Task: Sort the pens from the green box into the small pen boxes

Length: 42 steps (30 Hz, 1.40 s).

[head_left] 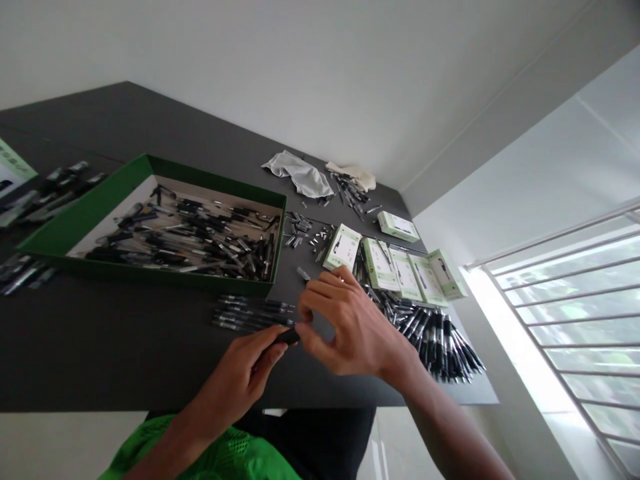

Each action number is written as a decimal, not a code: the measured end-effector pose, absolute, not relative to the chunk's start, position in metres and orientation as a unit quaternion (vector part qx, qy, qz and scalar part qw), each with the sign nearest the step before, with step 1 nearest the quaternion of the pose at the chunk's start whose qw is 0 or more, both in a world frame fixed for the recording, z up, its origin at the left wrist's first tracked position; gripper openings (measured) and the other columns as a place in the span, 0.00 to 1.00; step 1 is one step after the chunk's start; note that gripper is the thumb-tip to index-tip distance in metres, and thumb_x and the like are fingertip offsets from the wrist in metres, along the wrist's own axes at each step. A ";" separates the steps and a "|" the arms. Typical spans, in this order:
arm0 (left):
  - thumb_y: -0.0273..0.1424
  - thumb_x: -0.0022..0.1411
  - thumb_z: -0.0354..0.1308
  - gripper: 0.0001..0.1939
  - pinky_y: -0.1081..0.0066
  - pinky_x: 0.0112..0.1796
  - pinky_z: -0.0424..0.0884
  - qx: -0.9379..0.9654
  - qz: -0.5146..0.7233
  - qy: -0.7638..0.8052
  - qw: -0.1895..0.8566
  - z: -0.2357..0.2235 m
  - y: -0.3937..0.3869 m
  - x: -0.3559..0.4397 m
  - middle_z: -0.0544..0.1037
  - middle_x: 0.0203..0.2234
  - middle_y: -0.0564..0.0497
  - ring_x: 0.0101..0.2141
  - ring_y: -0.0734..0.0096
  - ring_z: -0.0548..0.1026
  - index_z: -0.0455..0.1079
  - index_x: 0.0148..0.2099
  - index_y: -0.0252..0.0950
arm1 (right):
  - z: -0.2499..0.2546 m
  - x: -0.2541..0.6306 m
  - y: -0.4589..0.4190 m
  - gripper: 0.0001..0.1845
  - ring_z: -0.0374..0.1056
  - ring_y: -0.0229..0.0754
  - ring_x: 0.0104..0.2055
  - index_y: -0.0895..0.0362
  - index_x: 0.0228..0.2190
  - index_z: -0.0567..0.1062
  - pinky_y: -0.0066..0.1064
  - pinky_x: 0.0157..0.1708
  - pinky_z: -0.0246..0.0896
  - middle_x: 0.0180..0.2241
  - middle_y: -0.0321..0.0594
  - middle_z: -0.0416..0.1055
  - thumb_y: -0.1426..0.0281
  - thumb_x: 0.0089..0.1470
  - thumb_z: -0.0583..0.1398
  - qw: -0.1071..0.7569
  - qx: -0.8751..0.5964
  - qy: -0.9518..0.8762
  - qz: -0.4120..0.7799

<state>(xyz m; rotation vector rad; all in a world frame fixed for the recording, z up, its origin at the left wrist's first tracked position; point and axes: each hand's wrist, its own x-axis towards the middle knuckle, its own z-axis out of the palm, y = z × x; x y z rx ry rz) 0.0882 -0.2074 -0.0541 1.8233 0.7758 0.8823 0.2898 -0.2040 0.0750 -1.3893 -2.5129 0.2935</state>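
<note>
Near the table's front edge, my left hand [250, 363] pinches a black pen part [289, 336] between thumb and fingers. My right hand [345, 327] meets it at its far end, with the thumb and curled forefinger closed there. Whatever small piece may sit between those right fingertips is hidden. Just beyond my hands, several black pens [240, 313] lie side by side on the dark table [125, 353]. Under and beyond my right wrist, a large fan of black pens [445, 340] is spread out.
A green box lid [210, 179] full of loose pens and pen parts stands at left centre. Small silvery tips and clear pieces [300, 223] lie right of it. Green-and-white pen boxes [383, 263], a white cloth [297, 172] and a cream cloth [357, 175] are farther back. A barred window [575, 307] is at right.
</note>
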 end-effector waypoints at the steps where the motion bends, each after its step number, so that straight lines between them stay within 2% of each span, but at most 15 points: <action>1: 0.31 0.74 0.53 0.12 0.78 0.39 0.77 0.747 0.359 0.316 0.462 -0.055 -0.208 0.088 0.85 0.35 0.49 0.35 0.67 0.84 0.78 0.46 0.37 | 0.074 0.290 -0.205 0.13 0.60 0.40 0.34 0.56 0.29 0.71 0.39 0.42 0.48 0.29 0.36 0.72 0.66 0.66 0.57 0.128 -0.473 -0.866 0.096; 5: 0.31 0.74 0.53 0.13 0.75 0.44 0.78 0.764 0.340 0.310 0.452 -0.056 -0.209 0.089 0.87 0.40 0.46 0.40 0.64 0.85 0.79 0.50 0.38 | 0.068 0.290 -0.209 0.23 0.57 0.39 0.31 0.55 0.22 0.69 0.39 0.41 0.46 0.22 0.34 0.69 0.67 0.71 0.55 0.125 -0.464 -0.874 0.068; 12: 0.31 0.74 0.54 0.13 0.77 0.41 0.79 0.764 0.354 0.299 0.448 -0.053 -0.207 0.088 0.87 0.40 0.48 0.37 0.67 0.85 0.79 0.51 0.39 | 0.065 0.292 -0.219 0.21 0.57 0.39 0.30 0.56 0.23 0.67 0.38 0.40 0.47 0.23 0.33 0.70 0.64 0.69 0.57 0.137 -0.466 -0.870 0.084; 16: 0.31 0.74 0.54 0.13 0.78 0.43 0.77 0.767 0.353 0.296 0.446 -0.055 -0.208 0.087 0.86 0.41 0.48 0.38 0.67 0.85 0.79 0.51 0.38 | 0.066 0.295 -0.228 0.27 0.58 0.39 0.30 0.56 0.23 0.67 0.39 0.40 0.47 0.23 0.34 0.70 0.58 0.73 0.52 0.159 -0.474 -0.859 0.110; 18: 0.33 0.75 0.54 0.13 0.77 0.43 0.77 0.765 0.347 0.306 0.448 -0.057 -0.209 0.086 0.86 0.40 0.48 0.39 0.67 0.85 0.78 0.52 0.38 | 0.069 0.305 -0.232 0.30 0.60 0.40 0.32 0.55 0.25 0.68 0.39 0.42 0.48 0.25 0.36 0.71 0.51 0.73 0.47 0.195 -0.491 -0.839 0.127; 20: 0.34 0.75 0.53 0.14 0.77 0.40 0.77 0.754 0.340 0.325 0.458 -0.058 -0.210 0.085 0.85 0.37 0.48 0.36 0.68 0.84 0.78 0.52 0.38 | 0.070 0.326 -0.231 0.31 0.63 0.41 0.33 0.55 0.28 0.70 0.39 0.42 0.51 0.28 0.37 0.72 0.49 0.73 0.43 0.240 -0.543 -0.793 0.140; 21: 0.35 0.76 0.52 0.14 0.77 0.37 0.76 0.747 0.337 0.334 0.466 -0.059 -0.210 0.085 0.84 0.34 0.49 0.33 0.68 0.82 0.77 0.52 0.37 | 0.069 0.340 -0.229 0.30 0.64 0.42 0.33 0.54 0.30 0.71 0.38 0.42 0.53 0.29 0.37 0.72 0.51 0.73 0.43 0.261 -0.582 -0.759 0.135; 23: 0.37 0.77 0.50 0.15 0.77 0.33 0.74 0.734 0.334 0.342 0.482 -0.059 -0.211 0.085 0.79 0.28 0.52 0.28 0.70 0.79 0.76 0.50 0.36 | 0.061 0.371 -0.223 0.20 0.64 0.41 0.31 0.54 0.33 0.72 0.36 0.37 0.54 0.29 0.37 0.71 0.57 0.72 0.50 0.277 -0.673 -0.679 0.096; 25: 0.39 0.77 0.49 0.16 0.77 0.32 0.72 0.726 0.338 0.340 0.494 -0.057 -0.212 0.085 0.75 0.25 0.54 0.26 0.72 0.75 0.75 0.47 0.36 | 0.048 0.401 -0.217 0.09 0.63 0.42 0.30 0.54 0.37 0.73 0.35 0.35 0.55 0.30 0.37 0.71 0.63 0.65 0.57 0.281 -0.711 -0.643 0.040; 26: 0.39 0.77 0.49 0.16 0.77 0.32 0.72 0.720 0.342 0.338 0.500 -0.055 -0.212 0.085 0.74 0.24 0.54 0.26 0.72 0.75 0.74 0.47 0.36 | 0.041 0.413 -0.215 0.06 0.62 0.42 0.30 0.54 0.37 0.74 0.35 0.34 0.56 0.30 0.36 0.69 0.66 0.62 0.57 0.289 -0.724 -0.626 0.009; 30: 0.43 0.77 0.48 0.19 0.75 0.35 0.75 0.677 0.349 0.343 0.550 -0.049 -0.214 0.085 0.75 0.27 0.52 0.28 0.70 0.75 0.74 0.46 0.36 | 0.019 0.430 -0.224 0.07 0.58 0.39 0.26 0.54 0.33 0.73 0.32 0.30 0.53 0.24 0.31 0.61 0.72 0.59 0.54 0.313 -0.740 -0.595 -0.019; 33: 0.48 0.74 0.52 0.22 0.70 0.40 0.78 0.617 0.368 0.375 0.586 -0.048 -0.217 0.085 0.78 0.32 0.48 0.33 0.65 0.78 0.75 0.49 0.35 | 0.012 0.419 -0.239 0.07 0.52 0.37 0.23 0.54 0.32 0.72 0.30 0.27 0.48 0.20 0.27 0.52 0.73 0.59 0.55 0.335 -0.742 -0.580 -0.025; 35: 0.52 0.71 0.54 0.25 0.66 0.41 0.79 0.578 0.391 0.392 0.599 -0.048 -0.218 0.085 0.77 0.32 0.47 0.32 0.65 0.77 0.75 0.50 0.35 | 0.007 0.407 -0.247 0.05 0.51 0.35 0.22 0.54 0.32 0.70 0.29 0.27 0.47 0.20 0.26 0.51 0.73 0.59 0.55 0.366 -0.741 -0.563 -0.020; 39: 0.53 0.69 0.56 0.24 0.68 0.33 0.76 0.558 0.414 0.371 0.616 -0.044 -0.218 0.086 0.68 0.23 0.54 0.23 0.71 0.66 0.75 0.42 0.36 | -0.009 0.381 -0.259 0.04 0.51 0.34 0.22 0.54 0.34 0.71 0.28 0.27 0.48 0.21 0.25 0.52 0.74 0.61 0.56 0.433 -0.727 -0.533 0.002; 42: 0.52 0.70 0.56 0.23 0.72 0.28 0.69 0.547 0.421 0.346 0.635 -0.042 -0.217 0.086 0.64 0.23 0.55 0.23 0.74 0.62 0.71 0.38 0.37 | -0.023 0.363 -0.268 0.07 0.55 0.37 0.25 0.53 0.36 0.74 0.29 0.30 0.52 0.20 0.26 0.53 0.74 0.63 0.56 0.434 -0.713 -0.551 0.005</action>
